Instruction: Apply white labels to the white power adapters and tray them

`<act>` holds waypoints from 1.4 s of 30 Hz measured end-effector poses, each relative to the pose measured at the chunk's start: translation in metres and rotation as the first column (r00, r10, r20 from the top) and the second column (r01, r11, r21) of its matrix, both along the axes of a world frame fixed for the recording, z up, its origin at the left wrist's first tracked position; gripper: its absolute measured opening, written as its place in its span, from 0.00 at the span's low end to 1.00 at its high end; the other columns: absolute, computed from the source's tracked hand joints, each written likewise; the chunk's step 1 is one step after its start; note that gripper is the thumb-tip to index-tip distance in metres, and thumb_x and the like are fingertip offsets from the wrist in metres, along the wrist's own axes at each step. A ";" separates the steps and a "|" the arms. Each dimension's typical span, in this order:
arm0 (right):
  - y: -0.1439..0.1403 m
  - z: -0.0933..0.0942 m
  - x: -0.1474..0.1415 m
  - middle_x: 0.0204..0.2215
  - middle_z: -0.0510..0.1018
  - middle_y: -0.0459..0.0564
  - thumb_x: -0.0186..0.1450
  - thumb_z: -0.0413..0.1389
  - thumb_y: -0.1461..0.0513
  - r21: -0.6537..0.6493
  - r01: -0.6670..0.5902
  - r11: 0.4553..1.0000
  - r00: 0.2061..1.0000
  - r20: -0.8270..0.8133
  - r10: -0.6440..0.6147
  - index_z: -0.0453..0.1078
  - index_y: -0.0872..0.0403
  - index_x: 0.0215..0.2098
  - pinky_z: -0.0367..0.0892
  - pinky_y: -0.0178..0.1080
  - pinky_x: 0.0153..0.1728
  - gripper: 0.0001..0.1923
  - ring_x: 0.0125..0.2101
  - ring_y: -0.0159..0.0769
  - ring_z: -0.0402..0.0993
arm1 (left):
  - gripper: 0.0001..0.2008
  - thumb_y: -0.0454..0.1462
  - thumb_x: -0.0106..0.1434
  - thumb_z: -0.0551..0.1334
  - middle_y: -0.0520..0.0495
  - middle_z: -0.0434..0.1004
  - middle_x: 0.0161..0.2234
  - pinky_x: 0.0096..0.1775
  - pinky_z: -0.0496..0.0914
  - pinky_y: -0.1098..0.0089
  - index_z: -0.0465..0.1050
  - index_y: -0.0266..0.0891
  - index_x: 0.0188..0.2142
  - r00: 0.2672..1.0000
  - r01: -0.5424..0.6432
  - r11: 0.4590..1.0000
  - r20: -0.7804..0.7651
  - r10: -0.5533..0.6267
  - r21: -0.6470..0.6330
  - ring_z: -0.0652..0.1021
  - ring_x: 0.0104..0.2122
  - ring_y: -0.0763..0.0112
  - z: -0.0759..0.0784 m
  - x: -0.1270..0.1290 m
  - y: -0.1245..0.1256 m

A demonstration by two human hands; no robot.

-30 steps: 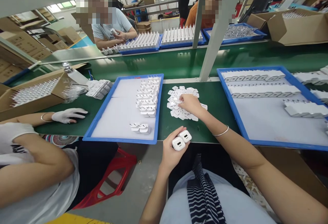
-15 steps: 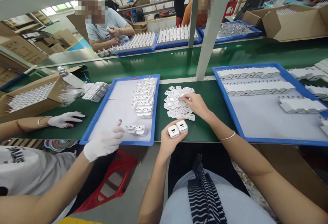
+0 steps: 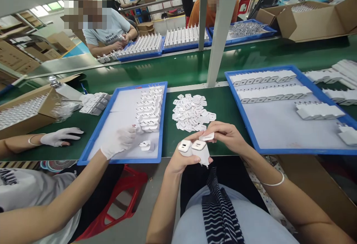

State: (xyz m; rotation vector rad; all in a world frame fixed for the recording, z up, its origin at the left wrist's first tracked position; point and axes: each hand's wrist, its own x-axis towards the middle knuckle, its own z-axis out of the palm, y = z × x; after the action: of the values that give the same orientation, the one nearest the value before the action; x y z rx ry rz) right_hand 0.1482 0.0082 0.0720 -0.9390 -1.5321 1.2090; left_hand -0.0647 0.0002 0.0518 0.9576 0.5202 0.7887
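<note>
Left hand (image 3: 178,158) and right hand (image 3: 227,136) meet — both grips closed.

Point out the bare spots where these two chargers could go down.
Free: the green belt between the pile of small white pieces and the right blue tray, and that tray's white middle below its charger rows. Crowded: the left blue tray's right side, where a gloved hand reaches.

Two white charger plugs (image 3: 193,150): small rounded blocks, side by side and touching, port faces turned up toward the camera (each shows one dark slot), held above the near edge of the green bench. One small white label (image 3: 206,137): thin, flat, roughly rectangular, held just above the right-hand plug. Loose pile of white labels (image 3: 191,112): overlapping, scattered flat on the green surface just beyond.
</note>
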 end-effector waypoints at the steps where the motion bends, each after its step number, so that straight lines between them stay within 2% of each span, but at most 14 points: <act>1: -0.002 0.002 0.004 0.31 0.79 0.49 0.69 0.57 0.54 -0.041 -0.034 0.999 0.999 -0.013 0.034 0.81 0.48 0.38 0.71 0.40 0.31 0.12 0.30 0.37 0.74 | 0.42 0.47 0.46 0.78 0.36 0.80 0.51 0.32 0.82 0.60 0.72 0.43 0.60 1.000 -0.002 1.000 -0.015 0.002 0.013 0.85 0.30 0.57 0.002 0.001 -0.002; 5: -0.007 0.009 0.015 0.40 0.80 0.52 0.68 0.57 0.49 -0.103 -0.118 0.988 0.991 -0.068 0.111 0.80 0.49 0.43 0.73 0.46 0.43 0.16 0.42 0.43 0.77 | 0.39 0.43 0.52 0.76 0.37 0.80 0.51 0.40 0.82 0.57 0.70 0.43 0.62 0.993 -0.041 0.995 -0.107 0.051 0.092 0.85 0.37 0.54 0.010 0.007 -0.010; 9: -0.009 0.011 0.013 0.40 0.81 0.52 0.65 0.61 0.52 -0.164 -0.047 0.985 0.991 -0.135 0.025 0.80 0.50 0.39 0.73 0.43 0.42 0.12 0.41 0.42 0.77 | 0.36 0.39 0.56 0.73 0.37 0.75 0.58 0.44 0.81 0.58 0.67 0.46 0.64 0.951 -0.101 0.958 -0.258 0.172 0.268 0.85 0.40 0.57 0.017 0.013 -0.018; 11: -0.010 0.012 0.011 0.38 0.81 0.51 0.63 0.64 0.54 -0.232 -0.020 0.972 0.988 -0.153 -0.016 0.80 0.50 0.39 0.73 0.40 0.36 0.10 0.37 0.39 0.76 | 0.34 0.37 0.57 0.72 0.39 0.73 0.60 0.46 0.79 0.60 0.69 0.48 0.63 0.899 -0.116 0.899 -0.340 0.276 0.423 0.84 0.42 0.60 0.020 0.015 -0.021; 14: -0.008 0.014 0.012 0.37 0.80 0.49 0.62 0.65 0.57 -0.335 -0.030 0.942 0.987 -0.160 -0.026 0.77 0.49 0.50 0.66 0.34 0.25 0.18 0.29 0.33 0.72 | 0.32 0.35 0.59 0.71 0.42 0.79 0.50 0.49 0.77 0.62 0.70 0.47 0.62 0.830 -0.058 0.775 -0.401 0.388 0.629 0.81 0.42 0.64 0.023 0.017 -0.023; 17: -0.006 0.015 0.018 0.38 0.80 0.50 0.62 0.65 0.56 -0.319 0.030 0.947 0.995 -0.079 -0.058 0.78 0.52 0.47 0.68 0.36 0.30 0.15 0.33 0.34 0.73 | 0.32 0.34 0.60 0.70 0.44 0.79 0.44 0.49 0.76 0.64 0.68 0.46 0.63 0.800 -0.017 0.676 -0.396 0.452 0.736 0.79 0.44 0.65 0.021 0.018 -0.023; 21: -0.007 0.012 0.026 0.37 0.78 0.51 0.63 0.64 0.54 -0.207 0.203 0.957 0.978 0.097 -0.187 0.78 0.53 0.35 0.68 0.40 0.38 0.11 0.37 0.38 0.74 | 0.29 0.32 0.61 0.68 0.44 0.78 0.42 0.44 0.76 0.67 0.70 0.44 0.62 0.763 -0.064 0.623 -0.364 0.534 0.780 0.78 0.40 0.67 0.016 0.021 -0.022; 26: -0.021 0.016 0.028 0.25 0.74 0.45 0.63 0.64 0.50 -0.319 0.212 0.924 0.977 0.091 -0.193 0.72 0.52 0.36 0.69 0.37 0.28 0.15 0.26 0.34 0.72 | 0.27 0.33 0.60 0.69 0.46 0.76 0.40 0.39 0.74 0.72 0.73 0.44 0.59 0.730 -0.158 0.609 -0.323 0.602 0.778 0.77 0.35 0.72 0.015 0.022 -0.022; 29: -0.029 0.024 0.025 0.30 0.77 0.49 0.62 0.65 0.50 -0.355 0.213 0.910 0.976 0.042 -0.212 0.71 0.53 0.34 0.74 0.39 0.31 0.16 0.30 0.38 0.77 | 0.27 0.34 0.60 0.70 0.45 0.77 0.42 0.40 0.76 0.71 0.73 0.44 0.59 0.722 -0.176 0.591 -0.305 0.621 0.788 0.78 0.36 0.71 0.018 0.023 -0.024; 32: -0.036 0.034 0.024 0.34 0.76 0.51 0.63 0.65 0.51 -0.237 0.297 0.925 0.951 0.157 -0.265 0.75 0.53 0.33 0.72 0.38 0.31 0.14 0.31 0.37 0.75 | 0.27 0.32 0.59 0.70 0.43 0.79 0.45 0.45 0.77 0.69 0.73 0.42 0.59 0.718 -0.187 0.536 -0.258 0.646 0.823 0.80 0.42 0.68 0.021 0.025 -0.025; 35: -0.042 0.043 0.025 0.29 0.74 0.49 0.65 0.64 0.55 -0.109 0.401 0.910 0.894 0.265 -0.362 0.77 0.52 0.31 0.67 0.35 0.27 0.10 0.27 0.32 0.68 | 0.28 0.30 0.58 0.70 0.40 0.79 0.50 0.50 0.77 0.66 0.72 0.41 0.59 0.697 -0.180 0.463 -0.219 0.682 0.868 0.81 0.47 0.64 0.023 0.025 -0.026; 37: -0.047 0.050 0.025 0.25 0.74 0.46 0.65 0.65 0.56 -0.197 0.355 0.914 0.931 0.166 -0.326 0.77 0.52 0.32 0.65 0.33 0.23 0.09 0.23 0.29 0.67 | 0.28 0.30 0.58 0.70 0.38 0.78 0.53 0.53 0.76 0.64 0.72 0.39 0.59 0.672 -0.165 0.407 -0.200 0.713 0.898 0.80 0.50 0.62 0.024 0.024 -0.026; 39: -0.050 0.056 0.022 0.22 0.75 0.44 0.65 0.65 0.56 -0.337 0.208 0.918 0.974 -0.018 -0.227 0.75 0.52 0.33 0.64 0.30 0.18 0.09 0.19 0.27 0.67 | 0.28 0.29 0.58 0.70 0.38 0.78 0.53 0.54 0.76 0.65 0.73 0.38 0.58 0.654 -0.150 0.357 -0.178 0.735 0.922 0.80 0.52 0.61 0.025 0.022 -0.027; 42: -0.054 0.060 0.014 0.21 0.77 0.43 0.65 0.66 0.58 -0.443 -0.004 0.896 0.968 -0.226 -0.107 0.73 0.53 0.32 0.64 0.28 0.16 0.09 0.15 0.25 0.68 | 0.27 0.29 0.58 0.70 0.39 0.79 0.52 0.54 0.76 0.66 0.73 0.38 0.57 0.658 -0.153 0.334 -0.156 0.736 0.930 0.80 0.52 0.62 0.029 0.020 -0.029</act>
State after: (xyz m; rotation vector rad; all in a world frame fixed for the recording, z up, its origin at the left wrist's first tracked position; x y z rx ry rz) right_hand 0.1623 -0.0455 0.1322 -1.0641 -1.0454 1.6080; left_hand -0.0448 -0.0286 0.0812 2.1386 1.0077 1.3892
